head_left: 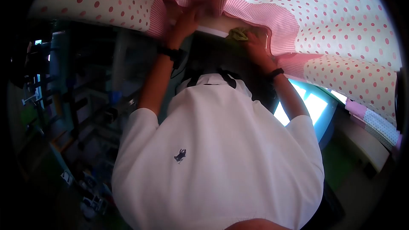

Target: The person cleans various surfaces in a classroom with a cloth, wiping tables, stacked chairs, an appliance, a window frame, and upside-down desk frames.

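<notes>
My left hand (186, 22) reaches to a bare, light-brown strip of surface (213, 21), beside the pink gingham border of a polka-dot fabric (272, 12). Its fingers are dark and blurred against that border, so their grip does not show clearly. A crumpled yellow-green rag (237, 34) lies at the front edge of the surface. My right hand (257, 47) has its fingers closed at the rag's right side, close to the gingham trim. Both wrists wear dark bands.
The polka-dot fabric drapes in loose folds across the top and right. A bright window-like panel (313, 104) glows beyond my right arm. Farther right stands a bench or table (364, 145) with similar fabric. Dim, cluttered shelving or furniture (89, 102) fills the left.
</notes>
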Available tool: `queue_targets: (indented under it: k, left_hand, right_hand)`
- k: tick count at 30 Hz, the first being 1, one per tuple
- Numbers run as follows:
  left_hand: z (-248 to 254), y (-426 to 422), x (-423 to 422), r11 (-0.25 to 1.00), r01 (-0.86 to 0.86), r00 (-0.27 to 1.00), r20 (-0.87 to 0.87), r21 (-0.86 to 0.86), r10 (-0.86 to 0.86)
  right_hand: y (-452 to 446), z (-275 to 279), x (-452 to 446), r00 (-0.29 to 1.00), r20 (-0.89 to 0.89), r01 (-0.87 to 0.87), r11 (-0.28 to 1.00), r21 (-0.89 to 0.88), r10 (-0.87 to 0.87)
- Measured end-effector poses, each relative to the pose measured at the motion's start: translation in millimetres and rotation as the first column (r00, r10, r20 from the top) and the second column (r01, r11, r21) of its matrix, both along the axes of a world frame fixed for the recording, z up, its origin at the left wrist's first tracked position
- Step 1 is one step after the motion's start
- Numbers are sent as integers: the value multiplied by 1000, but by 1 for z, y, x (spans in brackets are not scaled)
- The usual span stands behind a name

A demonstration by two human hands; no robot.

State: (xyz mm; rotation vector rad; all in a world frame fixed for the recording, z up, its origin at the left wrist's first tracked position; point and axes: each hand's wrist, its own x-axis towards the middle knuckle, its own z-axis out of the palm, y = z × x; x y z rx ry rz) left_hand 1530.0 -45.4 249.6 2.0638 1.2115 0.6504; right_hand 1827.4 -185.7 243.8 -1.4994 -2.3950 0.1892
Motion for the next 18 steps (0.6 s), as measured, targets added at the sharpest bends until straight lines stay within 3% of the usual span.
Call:
queue_targets:
  k: [4,6,7,9,10,11,13,14,16,17,18]
  left_hand:
    - [8,-12,1,999,-8,999,34,40,6]
    - [24,-12,3,999,22,989,143,36,-27]
    - [26,-8,3,999,18,991,134,35,-22]
    - [29,-4,7,986,163,969,192,-28,-155]
    - [50,-10,14,984,173,969,184,-33,-165]
    - [83,-20,24,994,106,980,170,25,-108]
    - [88,-13,34,995,60,984,163,76,-71]
    - [73,8,27,953,96,995,-18,288,-95]
    - [65,16,28,867,178,977,-190,466,-98]
    - [77,19,34,996,-13,1000,6,93,12]
    - [83,22,39,936,-139,973,133,-324,190]
  right_hand:
    - [42,-17,-63,992,105,-72,997,14,71]
    - [65,-23,-95,987,122,-105,994,-9,105]
    - [75,-22,-110,994,43,-101,995,-13,102]
    - [76,-20,-130,995,-54,-90,995,-31,88]
    - [78,-12,-133,990,-139,-50,988,-148,29]
    - [80,-6,-131,976,-212,-14,965,-264,-44]
    - [68,2,-112,971,-203,78,969,-236,-128]
    - [59,6,-101,963,-193,150,967,-207,-190]
    - [48,-7,-62,947,-188,213,947,-239,-260]
    - [41,-11,-40,932,-188,258,932,-255,-309]
    - [31,-11,-21,927,-183,275,925,-261,-327]
